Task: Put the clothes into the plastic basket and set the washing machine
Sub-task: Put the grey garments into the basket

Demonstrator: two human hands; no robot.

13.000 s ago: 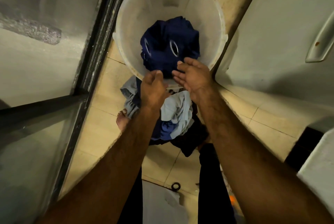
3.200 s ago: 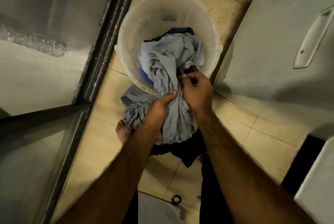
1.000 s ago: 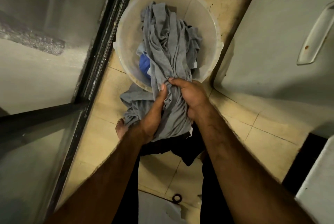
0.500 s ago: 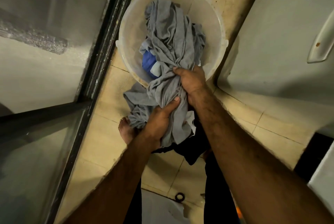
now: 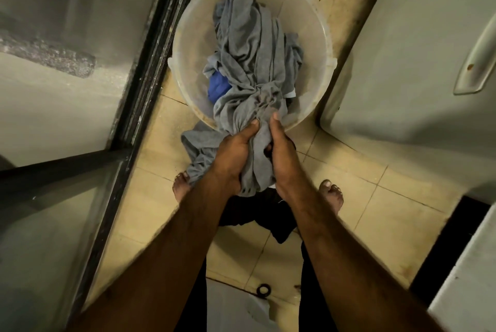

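A round translucent plastic basket [image 5: 188, 44] stands on the tiled floor ahead of me. A long grey garment [image 5: 249, 52] lies bunched inside it and trails over the near rim toward my feet. A blue garment [image 5: 218, 87] shows beneath it. My left hand [image 5: 233, 154] grips the grey cloth just outside the near rim. My right hand [image 5: 281, 154] grips the same cloth beside it, thumb up. A dark garment [image 5: 271, 213] lies on the floor between my feet.
A dark metal door frame [image 5: 145, 68] with glass panels runs along the left. A white appliance with a handle [image 5: 475, 58] fills the right side. A small black ring [image 5: 263, 290] lies on the beige floor tiles near a white object.
Both hands have drawn back from the basket to the cloth hanging outside the near rim and now grip it side by side. More grey cloth lies in the basket than 3 s ago.
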